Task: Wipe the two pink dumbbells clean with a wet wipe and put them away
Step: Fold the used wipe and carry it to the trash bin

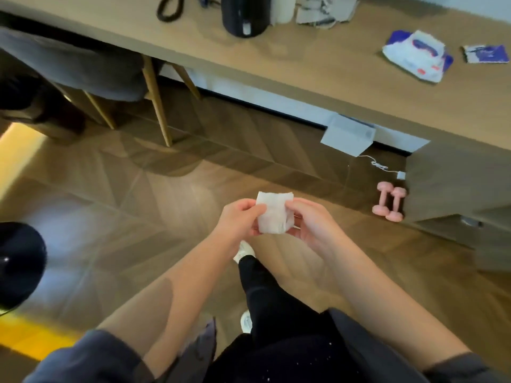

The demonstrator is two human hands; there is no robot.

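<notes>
Two pink dumbbells [389, 201] lie side by side on the wooden floor at the right, against the side of a cabinet. A white folded wet wipe [273, 214] is held in front of me above the floor. My left hand [240, 219] pinches its left edge and my right hand [312, 222] pinches its right edge. The dumbbells are well to the right of both hands, untouched.
A long wooden desk [318, 78] runs across the top, with a wet wipe pack [417, 56], a torn wrapper [485, 53] and a dark cylinder [244, 15] on it. A grey chair [83, 70] stands at the left. A grey box [348, 136] and a white cable [385, 168] lie under the desk.
</notes>
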